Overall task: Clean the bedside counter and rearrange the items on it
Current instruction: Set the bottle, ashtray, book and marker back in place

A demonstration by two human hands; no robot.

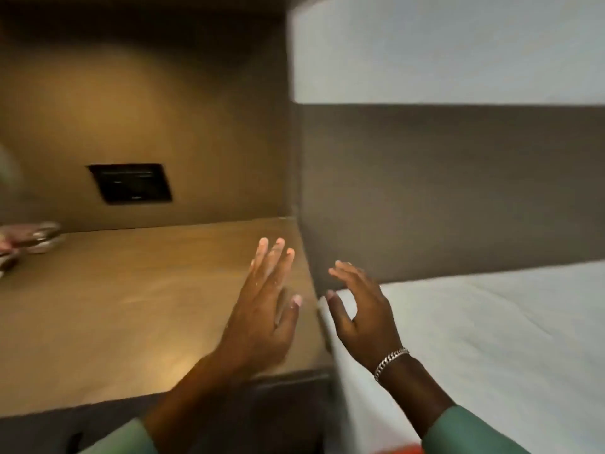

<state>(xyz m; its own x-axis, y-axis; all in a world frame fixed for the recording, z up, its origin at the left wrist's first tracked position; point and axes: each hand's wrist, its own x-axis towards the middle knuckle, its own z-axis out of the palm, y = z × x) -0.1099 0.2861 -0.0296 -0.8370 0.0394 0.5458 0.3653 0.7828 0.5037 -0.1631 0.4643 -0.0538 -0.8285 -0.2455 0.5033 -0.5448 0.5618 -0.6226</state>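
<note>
The brown bedside counter (pixel 131 306) fills the left half of the view under warm light. My left hand (pixel 265 306) hovers over its right end, palm forward, fingers spread, holding nothing. Just right of the counter's edge, over the corner of the white bed, my right hand (pixel 360 309) is raised with fingers apart and empty; a silver chain bracelet sits on its wrist. A blurred pink and silver item (pixel 29 239) lies at the far left of the counter, partly cut off by the frame.
A black socket panel (pixel 131 183) is set in the back wall above the counter. The white bed (pixel 491 339) lies to the right, with a dark padded headboard (pixel 442 191) behind it. The counter's front edge drops to a dark cabinet face below.
</note>
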